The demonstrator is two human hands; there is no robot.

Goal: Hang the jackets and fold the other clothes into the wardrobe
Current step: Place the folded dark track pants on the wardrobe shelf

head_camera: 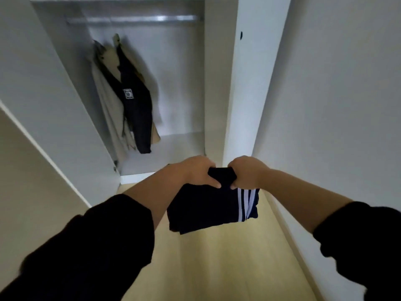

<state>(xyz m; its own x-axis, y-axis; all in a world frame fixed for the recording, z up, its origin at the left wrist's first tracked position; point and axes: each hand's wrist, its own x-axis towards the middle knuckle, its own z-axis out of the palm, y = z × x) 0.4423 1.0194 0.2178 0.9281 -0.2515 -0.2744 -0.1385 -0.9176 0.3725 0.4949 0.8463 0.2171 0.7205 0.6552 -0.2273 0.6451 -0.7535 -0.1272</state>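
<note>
Folded dark garment (212, 209) w/ white stripes is gripped at its top edge by left hand (195, 173) & right hand (247, 172), fingers curled round the cloth, just in front of the wardrobe (180, 83). Inside wardrobe, left side: beige coat (106, 101) & dark jacket (136, 114) are hung below the rail (134, 19). Open room is left in wardrobe's right half. Doors are swung wide at both wardrobe edges.

The wardrobe (54, 94) is smooth white board with a matt finish. Its rail (134, 19) is bright metal that catches the light. The beige jacket (106, 101) and the dark jacket (138, 118) are soft matt cloth. The folded garment (206, 209) is dark matt cloth with white stripes. The floor (217, 268) is pale, smooth, wood-look board with a low sheen.
</note>
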